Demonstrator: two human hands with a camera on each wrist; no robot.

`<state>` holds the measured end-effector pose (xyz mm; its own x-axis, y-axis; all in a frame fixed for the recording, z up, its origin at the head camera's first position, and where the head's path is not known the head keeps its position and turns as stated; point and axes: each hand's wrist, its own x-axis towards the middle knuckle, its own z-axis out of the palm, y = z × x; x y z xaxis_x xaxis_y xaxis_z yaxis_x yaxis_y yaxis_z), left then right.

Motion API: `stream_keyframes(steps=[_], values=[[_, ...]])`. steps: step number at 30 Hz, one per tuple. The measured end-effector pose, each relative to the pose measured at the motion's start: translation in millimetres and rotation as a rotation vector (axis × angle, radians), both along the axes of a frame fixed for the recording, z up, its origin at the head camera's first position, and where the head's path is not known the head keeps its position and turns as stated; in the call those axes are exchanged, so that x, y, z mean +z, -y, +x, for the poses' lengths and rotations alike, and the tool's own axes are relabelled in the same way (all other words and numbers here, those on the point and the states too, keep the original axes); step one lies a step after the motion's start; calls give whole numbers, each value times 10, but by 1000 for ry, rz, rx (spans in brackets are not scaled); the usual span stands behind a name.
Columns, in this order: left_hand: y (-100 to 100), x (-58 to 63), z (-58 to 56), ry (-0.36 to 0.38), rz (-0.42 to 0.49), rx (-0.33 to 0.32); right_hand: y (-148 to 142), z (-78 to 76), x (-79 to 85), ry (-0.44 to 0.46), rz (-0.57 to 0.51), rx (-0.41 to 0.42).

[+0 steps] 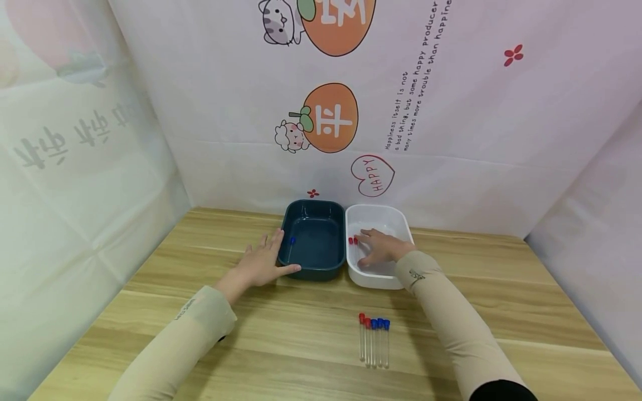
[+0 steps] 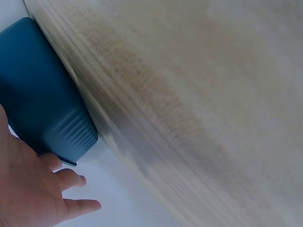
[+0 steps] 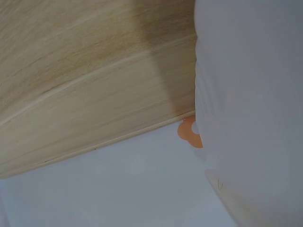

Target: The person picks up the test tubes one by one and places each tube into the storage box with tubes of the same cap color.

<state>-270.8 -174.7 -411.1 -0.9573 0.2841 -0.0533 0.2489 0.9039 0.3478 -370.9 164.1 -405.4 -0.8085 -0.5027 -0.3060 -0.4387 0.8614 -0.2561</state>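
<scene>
We see the left hand [image 1: 263, 264] spread wide against the teal bin [image 1: 320, 239], the right [image 1: 379, 247] inside the white bin [image 1: 373, 282], fingers parted by two red caps [image 1: 350, 240], five tubes [image 1: 374, 342] lying nearby.

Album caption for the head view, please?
Left hand at the dark tray, right hand in the white tray, capped tubes nearby.

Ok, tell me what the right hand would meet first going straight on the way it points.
Probably the two red caps in the white tray: the right hand reaches very close to them, though depth is unclear.
</scene>
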Motion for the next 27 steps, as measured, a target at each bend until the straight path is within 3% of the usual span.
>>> stream_keyframes(steps=[7, 14, 27], values=[[1, -9, 3, 4, 2, 2, -17, 20, -21, 58, 6, -26], [6, -24, -11, -2, 5, 0, -40, 13, -20, 43, 4, -5], [-13, 37, 21, 21, -3, -1, -73, 115, 186, -1, -30, 25]])
